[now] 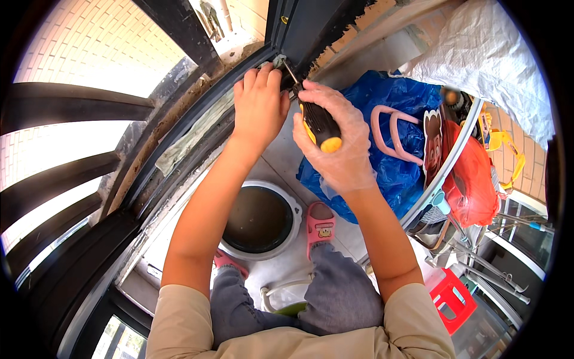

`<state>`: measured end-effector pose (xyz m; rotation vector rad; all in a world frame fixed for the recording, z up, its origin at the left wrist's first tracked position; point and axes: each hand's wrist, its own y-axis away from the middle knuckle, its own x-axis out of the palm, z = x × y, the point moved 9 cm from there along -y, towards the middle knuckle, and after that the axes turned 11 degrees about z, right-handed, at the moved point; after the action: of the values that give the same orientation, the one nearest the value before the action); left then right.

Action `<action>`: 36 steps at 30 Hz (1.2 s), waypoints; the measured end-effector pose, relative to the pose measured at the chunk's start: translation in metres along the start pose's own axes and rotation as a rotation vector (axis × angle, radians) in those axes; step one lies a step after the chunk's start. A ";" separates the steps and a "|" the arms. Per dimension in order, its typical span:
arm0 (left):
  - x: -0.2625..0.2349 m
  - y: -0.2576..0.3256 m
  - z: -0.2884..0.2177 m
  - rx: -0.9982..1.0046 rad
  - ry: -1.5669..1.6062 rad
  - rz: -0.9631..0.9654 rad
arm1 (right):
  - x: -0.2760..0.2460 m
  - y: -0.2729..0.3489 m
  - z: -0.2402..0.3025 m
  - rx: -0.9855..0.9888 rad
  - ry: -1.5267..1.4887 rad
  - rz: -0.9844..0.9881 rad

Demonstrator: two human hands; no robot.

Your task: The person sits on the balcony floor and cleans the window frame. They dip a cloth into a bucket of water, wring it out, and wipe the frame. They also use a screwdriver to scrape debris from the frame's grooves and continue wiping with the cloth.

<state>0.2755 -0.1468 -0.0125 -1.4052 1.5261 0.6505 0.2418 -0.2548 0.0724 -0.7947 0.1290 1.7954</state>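
Note:
My right hand, in a thin see-through glove, grips a screwdriver with a black and yellow handle. Its metal shaft slants up into the corner of the dark window frame. Beside the shaft, my left hand has its fingers bent together over the track, their tips partly hidden. A pale, dirty rag lies along the track and runs under that hand. A small bit of it shows in the corner by the fingertips, where the left hand seems to pinch it.
A white-rimmed bucket of murky water stands on the floor by my pink sandals. Right of me are a blue plastic bag, a red bag, a metal rail and a red stool. Dark bars curve outside at left.

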 end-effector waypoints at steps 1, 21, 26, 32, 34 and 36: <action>0.002 0.001 0.001 -0.010 0.003 0.021 | 0.002 -0.002 -0.002 0.007 0.014 -0.004; 0.007 0.004 0.002 0.098 -0.043 0.049 | 0.034 0.001 -0.016 -0.075 0.052 0.006; 0.004 0.012 0.006 0.010 0.019 0.087 | 0.025 -0.003 -0.015 -0.058 -0.001 0.036; -0.005 0.005 0.002 0.086 0.157 -0.009 | 0.027 0.003 -0.019 -0.089 0.014 -0.009; -0.005 0.004 0.006 0.059 0.201 -0.026 | 0.032 0.002 -0.022 -0.087 0.032 0.021; -0.006 0.007 0.005 0.078 0.216 0.003 | 0.029 0.002 -0.022 -0.058 -0.001 0.006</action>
<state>0.2700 -0.1380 -0.0112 -1.4503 1.7030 0.4465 0.2449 -0.2426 0.0384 -0.8355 0.0792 1.8118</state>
